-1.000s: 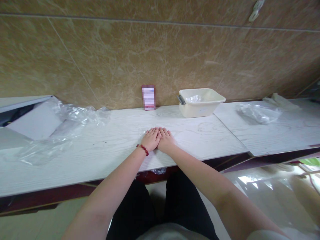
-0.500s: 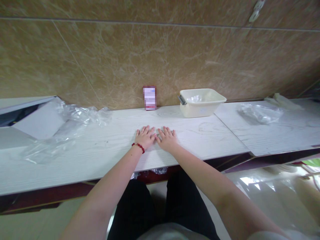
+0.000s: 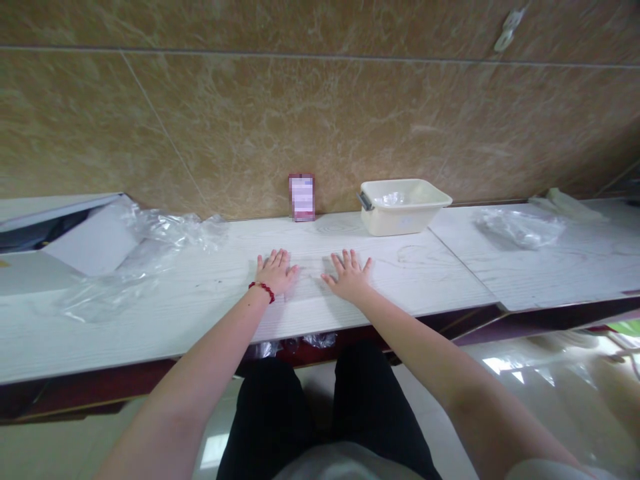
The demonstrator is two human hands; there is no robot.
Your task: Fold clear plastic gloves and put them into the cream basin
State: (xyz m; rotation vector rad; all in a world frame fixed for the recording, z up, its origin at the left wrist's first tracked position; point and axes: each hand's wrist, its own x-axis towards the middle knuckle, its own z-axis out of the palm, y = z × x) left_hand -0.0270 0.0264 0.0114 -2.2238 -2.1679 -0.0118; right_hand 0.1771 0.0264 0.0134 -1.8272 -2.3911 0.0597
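Observation:
My left hand lies palm down on the white wood-grain tabletop, its fingers spread and holding nothing. A red bead bracelet circles that wrist. To its right, with a gap of bare tabletop between, my right hand also rests flat with fingers fanned out. Behind the hands, a small card-like object with a blurred face leans upright at the wall. The cream plastic bin stands beyond my right hand, a grey handle on its left end and clear plastic inside.
At the far left, an open white box holds something dark, with crumpled clear plastic wrap beside it. Another clear plastic bag lies on the right. A brown marbled wall rises behind. Plastic bags show beneath the table's front edge.
My hands have slid apart across the tabletop, the left one leftward and the right one rightward. Before, their thumbs were nearly touching. The view has shifted slightly.

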